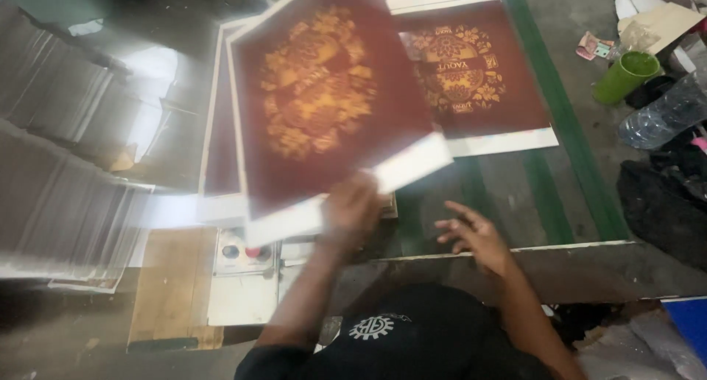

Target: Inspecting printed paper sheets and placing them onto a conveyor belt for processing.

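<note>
The printed sheet (331,100), dark maroon with a gold ornamental design and a white border, is lifted and tilted above the table, blurred in the head view. Your left hand (352,212) grips it at its near white edge, fingers curled around the border. Your right hand (471,236) holds nothing: it hovers palm down with fingers loosely spread, just to the right of the left one and clear of the sheet.

Under the lifted sheet and to the left of your left hand lies a stack of similar sheets (221,129) (only their edge and a strip of maroon show). Beyond your right hand, a second printed sheet (475,78) of the same design lies flat on the green-striped table (560,122). Close to your left hand, on the near side, sits a small control box with round buttons (241,253), one of them seemingly red, though the blur makes that uncertain. Far off past your right hand stand a green cup (626,76) and a clear plastic bottle (663,115) lying on its side.
</note>
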